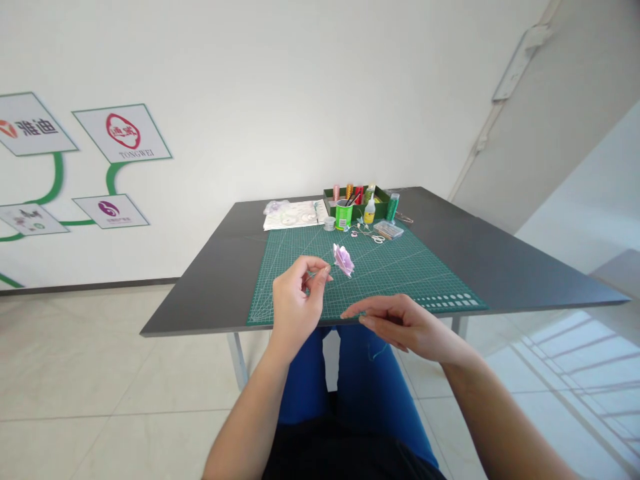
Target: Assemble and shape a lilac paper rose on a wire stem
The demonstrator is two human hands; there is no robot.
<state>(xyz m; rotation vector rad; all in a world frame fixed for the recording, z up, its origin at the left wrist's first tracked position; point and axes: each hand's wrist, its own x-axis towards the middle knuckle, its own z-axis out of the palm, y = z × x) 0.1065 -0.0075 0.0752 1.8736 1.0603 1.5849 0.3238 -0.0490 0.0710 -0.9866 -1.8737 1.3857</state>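
Note:
My left hand (299,293) is closed in a pinch at the near side of the green cutting mat (295,250). Just beyond its fingertips a pale purple artificial flower (343,260) stands tilted above the mat; its thin stem runs toward the pinch and is hard to see. Lower and to the right, my right hand (393,321) hovers by the table's front edge, thumb against the long fingers. A fine teal thread (379,352) dangles below that hand, over the blue jeans. Where the thread passes between the fingers is hidden.
Behind the mat sit a green tray (385,208) with several coloured tubes, a green can (343,217) of tools, a glue bottle (369,212), scissors (377,239), a clear plastic case (389,230) and white paper sheets (295,215). The dark table (210,267) meets the wall.

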